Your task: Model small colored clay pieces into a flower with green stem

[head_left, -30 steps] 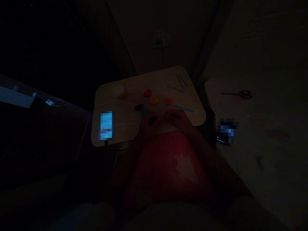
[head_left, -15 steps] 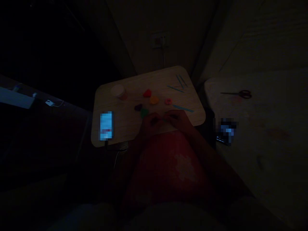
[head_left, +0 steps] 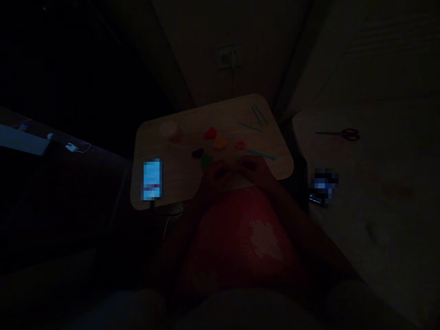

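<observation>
The scene is very dark. My left hand [head_left: 217,175] and my right hand [head_left: 254,168] are close together at the near edge of a small wooden table [head_left: 185,178]. Both have curled fingers, pinching a small, thin greenish piece [head_left: 234,173] between them; its kind is too dim to tell. Just beyond my left hand lies a green lump [head_left: 206,160], beside a dark purple lump [head_left: 197,153]. Farther off are a red lump [head_left: 210,133], an orange lump [head_left: 220,144] and a pink ring-like piece [head_left: 241,145]. A flat blue strip [head_left: 260,154] lies past my right hand.
Several thin blue strips [head_left: 250,126] lie at the far right of the table. A lidded tub [head_left: 169,131] stands far left, and a lit phone [head_left: 152,179] lies near left. Scissors [head_left: 343,134] and a dark device [head_left: 323,187] rest on the pale surface to the right.
My fingers have shifted slightly around the small greenish piece, with both hands staying in the same place. The objects on the table have not moved.
</observation>
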A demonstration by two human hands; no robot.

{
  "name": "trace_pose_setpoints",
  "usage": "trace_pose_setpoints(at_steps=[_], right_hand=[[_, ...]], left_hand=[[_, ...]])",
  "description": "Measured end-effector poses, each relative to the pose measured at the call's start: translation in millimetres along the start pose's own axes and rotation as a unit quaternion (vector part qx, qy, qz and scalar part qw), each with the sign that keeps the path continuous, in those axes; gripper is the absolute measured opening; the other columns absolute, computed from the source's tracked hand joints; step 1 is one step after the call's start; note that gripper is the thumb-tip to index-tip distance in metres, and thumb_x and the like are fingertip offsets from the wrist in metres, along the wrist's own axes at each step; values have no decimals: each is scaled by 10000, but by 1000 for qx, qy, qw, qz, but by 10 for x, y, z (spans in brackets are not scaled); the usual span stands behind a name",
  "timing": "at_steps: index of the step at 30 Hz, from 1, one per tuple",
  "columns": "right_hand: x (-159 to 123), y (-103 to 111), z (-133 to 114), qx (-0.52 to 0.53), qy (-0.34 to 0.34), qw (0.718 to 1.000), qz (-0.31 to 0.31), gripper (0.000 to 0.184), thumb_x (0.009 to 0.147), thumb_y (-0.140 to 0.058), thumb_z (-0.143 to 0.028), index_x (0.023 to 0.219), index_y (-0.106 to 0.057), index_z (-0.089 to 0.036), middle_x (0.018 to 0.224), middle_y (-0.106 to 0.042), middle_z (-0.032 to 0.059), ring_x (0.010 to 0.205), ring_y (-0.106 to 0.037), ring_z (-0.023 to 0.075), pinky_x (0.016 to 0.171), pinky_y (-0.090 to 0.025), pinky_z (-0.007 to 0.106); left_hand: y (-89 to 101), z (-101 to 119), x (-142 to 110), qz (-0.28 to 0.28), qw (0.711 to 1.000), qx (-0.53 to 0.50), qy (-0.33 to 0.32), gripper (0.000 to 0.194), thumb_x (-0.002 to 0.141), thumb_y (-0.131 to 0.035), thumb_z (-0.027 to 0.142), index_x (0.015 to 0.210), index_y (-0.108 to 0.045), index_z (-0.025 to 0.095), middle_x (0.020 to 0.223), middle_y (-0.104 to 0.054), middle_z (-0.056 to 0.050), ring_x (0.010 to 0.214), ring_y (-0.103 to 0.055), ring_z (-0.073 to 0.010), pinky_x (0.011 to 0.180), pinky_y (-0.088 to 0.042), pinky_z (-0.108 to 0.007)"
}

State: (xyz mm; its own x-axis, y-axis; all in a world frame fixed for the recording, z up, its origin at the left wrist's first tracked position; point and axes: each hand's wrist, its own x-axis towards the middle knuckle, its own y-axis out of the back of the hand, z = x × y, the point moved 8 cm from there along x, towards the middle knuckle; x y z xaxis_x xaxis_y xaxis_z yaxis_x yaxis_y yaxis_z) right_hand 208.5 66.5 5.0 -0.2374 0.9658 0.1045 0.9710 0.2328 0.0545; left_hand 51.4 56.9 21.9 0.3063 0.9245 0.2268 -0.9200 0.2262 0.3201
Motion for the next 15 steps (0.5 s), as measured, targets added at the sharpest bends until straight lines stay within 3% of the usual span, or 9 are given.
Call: trace_pose_setpoints(at_steps=[6, 15], right_hand=[[-3, -19, -41, -29, 10, 999, -8, 381, 861, -738, -543, 749, -721, -179, 700, -651, 10, 624, -501, 123, 594, -393, 270], [3, -37, -8, -67, 23, 997, -13, 291, 859, -743, -468, 805, -772, -183, 749, -721, 30, 677, -585, 151, 637, -443, 278]], left_hand=[[30, 3, 16, 17, 1000, -9, -3, 330, 936, -686, 497, 805, -654, 195, 786, -639, -22, 757, -583, -172, 726, -479, -306], [18, -45, 18, 26, 999, -7, 19, 383, 907, -719, 558, 797, -674, 193, 768, -647, -15, 737, -583, -164, 702, -473, -296]])
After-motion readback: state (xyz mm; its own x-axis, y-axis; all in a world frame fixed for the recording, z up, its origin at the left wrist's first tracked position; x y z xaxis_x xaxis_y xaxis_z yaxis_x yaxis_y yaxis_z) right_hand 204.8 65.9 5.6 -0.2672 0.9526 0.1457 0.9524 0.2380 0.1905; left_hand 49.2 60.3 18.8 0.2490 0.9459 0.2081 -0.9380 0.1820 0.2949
